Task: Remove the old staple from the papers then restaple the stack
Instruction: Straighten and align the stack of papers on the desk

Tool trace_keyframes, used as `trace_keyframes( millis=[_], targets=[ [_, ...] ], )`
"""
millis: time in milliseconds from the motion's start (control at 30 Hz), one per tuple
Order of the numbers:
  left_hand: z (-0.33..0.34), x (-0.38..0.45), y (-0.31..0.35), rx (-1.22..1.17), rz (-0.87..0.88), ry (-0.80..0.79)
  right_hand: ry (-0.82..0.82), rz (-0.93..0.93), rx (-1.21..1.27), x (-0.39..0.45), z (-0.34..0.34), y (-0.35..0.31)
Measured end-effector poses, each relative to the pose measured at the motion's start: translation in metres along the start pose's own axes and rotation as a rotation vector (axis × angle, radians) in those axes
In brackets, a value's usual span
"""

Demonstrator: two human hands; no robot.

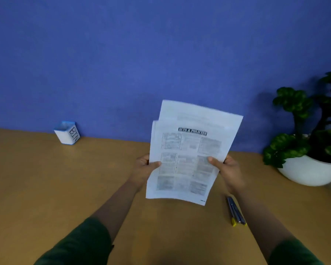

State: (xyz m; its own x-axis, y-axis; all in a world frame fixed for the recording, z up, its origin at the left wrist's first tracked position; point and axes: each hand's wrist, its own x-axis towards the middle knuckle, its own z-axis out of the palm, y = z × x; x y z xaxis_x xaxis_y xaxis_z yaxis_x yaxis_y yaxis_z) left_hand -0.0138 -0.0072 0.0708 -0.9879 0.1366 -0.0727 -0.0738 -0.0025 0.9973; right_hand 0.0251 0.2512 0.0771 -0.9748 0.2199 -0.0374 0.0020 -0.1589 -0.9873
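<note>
Papers (189,153) are held up above the desk (46,188), long axis nearly upright and leaning a little right. The left hand (144,167) pinches the left edge and the right hand (226,169) the right edge, thumbs on the front page. The sheets are slid apart, one rising higher behind. No staple is visible. A stapler-like tool (235,212) lies just beside the right wrist, so the right hand is nearer to it.
</note>
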Motion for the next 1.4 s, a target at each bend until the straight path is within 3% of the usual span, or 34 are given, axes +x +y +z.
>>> trace_keyframes(
  millis=[500,633,767,900,1067,1233,1400],
  targets=[
    [0.003,-0.001,0.005,-0.073,-0.018,-0.055,-0.023,0.031,-0.069,-0.003,0.000,0.012],
    [0.009,0.001,0.006,-0.134,-0.007,0.007,0.098,0.064,-0.138,0.001,-0.003,0.025],
    [0.020,0.005,0.013,-0.413,-0.022,0.063,0.281,0.160,-0.131,-0.010,0.003,0.042],
    [0.031,0.008,0.015,-0.635,-0.090,0.105,0.227,0.174,0.078,-0.021,0.008,0.061],
    [0.037,0.009,-0.002,-0.683,-0.306,0.234,-0.087,0.301,0.311,-0.024,0.009,0.069],
    [0.025,0.006,-0.024,-0.664,-0.378,0.267,-0.021,0.284,0.185,-0.024,0.005,0.068],
    [-0.028,0.015,-0.034,-0.577,-0.384,0.307,0.064,0.247,-0.070,-0.019,-0.017,0.059]
  ],
)
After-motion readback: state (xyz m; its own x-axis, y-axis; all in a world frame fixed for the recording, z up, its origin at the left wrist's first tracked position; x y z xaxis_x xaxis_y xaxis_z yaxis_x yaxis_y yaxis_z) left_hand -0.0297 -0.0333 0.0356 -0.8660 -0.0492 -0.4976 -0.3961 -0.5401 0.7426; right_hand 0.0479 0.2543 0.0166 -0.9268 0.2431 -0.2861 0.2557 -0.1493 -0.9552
